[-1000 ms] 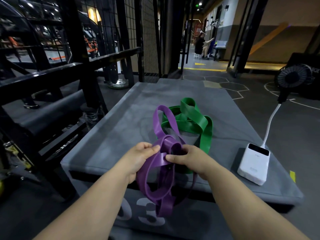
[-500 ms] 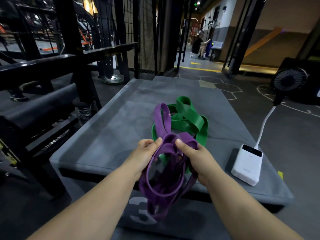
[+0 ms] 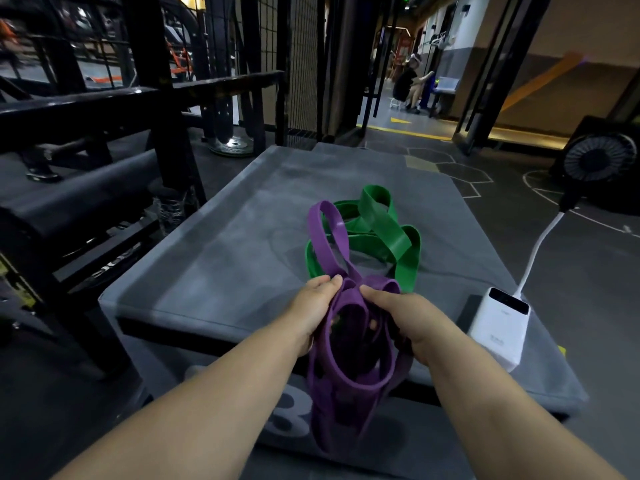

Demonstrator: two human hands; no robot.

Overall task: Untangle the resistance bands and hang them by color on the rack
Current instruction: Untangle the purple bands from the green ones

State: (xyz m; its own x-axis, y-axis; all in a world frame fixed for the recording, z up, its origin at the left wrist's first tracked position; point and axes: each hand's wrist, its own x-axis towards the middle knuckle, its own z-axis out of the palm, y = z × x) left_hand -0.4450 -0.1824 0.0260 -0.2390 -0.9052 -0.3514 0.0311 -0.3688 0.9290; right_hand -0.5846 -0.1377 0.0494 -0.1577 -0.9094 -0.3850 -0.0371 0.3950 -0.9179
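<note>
Padded box (image 3: 225,258): work surface carrying both bands.
Green band (image 3: 398,242): coiled on the box at 12 o'clock of the hands; a purple loop crosses it, probably tangled.
Purple band (image 3: 332,420): droops over the near edge at 6 o'clock, its weight spreading the loops.
Left hand (image 3: 311,306): fingers curled, pinching a purple strand.
Right hand (image 3: 405,320): fingers curled round purple strands, pulling opposite.

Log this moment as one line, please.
untangling | left hand: grips purple band | right hand: same | green band: on platform
</note>
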